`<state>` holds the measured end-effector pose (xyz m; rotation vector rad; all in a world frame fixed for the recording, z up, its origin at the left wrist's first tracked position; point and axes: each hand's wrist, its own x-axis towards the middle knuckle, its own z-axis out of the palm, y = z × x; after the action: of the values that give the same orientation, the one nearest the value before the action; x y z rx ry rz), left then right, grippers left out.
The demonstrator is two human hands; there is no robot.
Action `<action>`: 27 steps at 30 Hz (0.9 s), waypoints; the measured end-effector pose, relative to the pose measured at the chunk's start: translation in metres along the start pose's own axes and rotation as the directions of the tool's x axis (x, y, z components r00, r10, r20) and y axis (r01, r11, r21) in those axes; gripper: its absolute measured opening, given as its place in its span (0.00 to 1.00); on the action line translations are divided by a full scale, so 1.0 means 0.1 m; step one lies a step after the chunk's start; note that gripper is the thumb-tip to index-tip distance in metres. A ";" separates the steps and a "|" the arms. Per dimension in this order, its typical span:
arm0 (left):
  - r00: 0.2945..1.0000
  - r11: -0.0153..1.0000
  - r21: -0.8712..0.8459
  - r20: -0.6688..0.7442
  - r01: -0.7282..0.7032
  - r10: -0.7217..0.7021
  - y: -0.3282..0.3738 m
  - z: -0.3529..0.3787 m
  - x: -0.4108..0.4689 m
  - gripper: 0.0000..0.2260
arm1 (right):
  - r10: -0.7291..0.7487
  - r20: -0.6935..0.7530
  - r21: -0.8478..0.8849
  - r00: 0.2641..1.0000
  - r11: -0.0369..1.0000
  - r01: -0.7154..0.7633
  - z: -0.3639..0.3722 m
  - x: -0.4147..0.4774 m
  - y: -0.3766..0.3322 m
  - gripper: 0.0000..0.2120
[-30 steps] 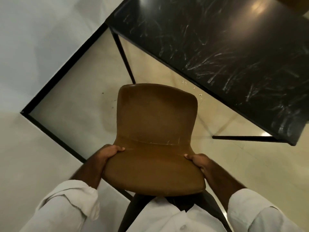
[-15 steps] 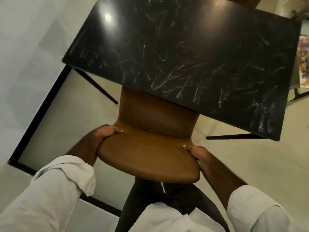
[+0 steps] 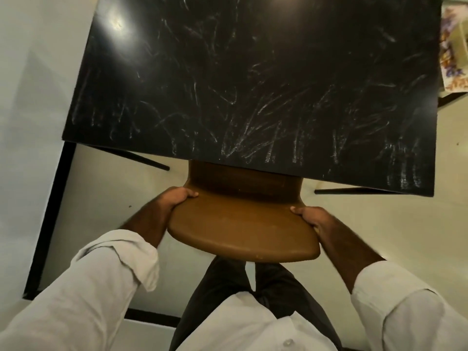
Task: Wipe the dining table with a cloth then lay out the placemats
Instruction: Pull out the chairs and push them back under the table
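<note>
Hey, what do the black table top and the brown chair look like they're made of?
Table top: probably a glossy black laminate or lacquered board; it mirrors lamp glare and shows many pale scratches. Brown chair: likely moulded plastic, maybe leatherette-covered; one smooth, satin, curved shell.

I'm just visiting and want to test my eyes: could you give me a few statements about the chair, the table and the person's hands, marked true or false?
1. Both hands grip the brown chair. True: the left hand and right hand hold the sides of its backrest.
2. The chair stands clear of the black table. False: its seat is partly under the tabletop.
3. Placemats lie on the tabletop. False: none are there.
4. The tabletop shows pale streaks. True.
5. One hand holds a cloth. False: no cloth is visible.
</note>
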<state>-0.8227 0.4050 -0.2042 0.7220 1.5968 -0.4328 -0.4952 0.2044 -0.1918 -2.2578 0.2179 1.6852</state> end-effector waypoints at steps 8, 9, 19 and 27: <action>1.000 1.000 0.020 0.008 -0.016 0.016 0.13 -0.11 0.20 0.17 | 0.026 -0.011 0.029 1.000 0.999 -0.026 0.09 0.13 -0.09 0.29; 1.000 1.000 0.024 0.009 -0.014 0.014 0.13 -0.11 0.22 0.17 | 0.033 -0.006 0.028 0.999 0.999 -0.033 0.10 0.15 -0.10 0.29; 0.999 0.999 0.036 0.007 0.034 -0.034 0.00 -0.14 0.34 0.16 | 0.096 0.013 0.020 0.995 0.995 -0.096 0.23 0.33 0.00 0.29; 0.998 0.998 0.018 0.007 0.062 -0.062 -0.14 -0.18 0.41 0.15 | 0.115 -0.005 0.028 0.993 0.993 -0.115 0.34 0.42 0.12 0.29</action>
<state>-0.8469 0.4147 -0.2436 0.6847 1.6133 -0.4944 -0.5170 0.2069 -0.2428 -2.2702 0.3774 1.7208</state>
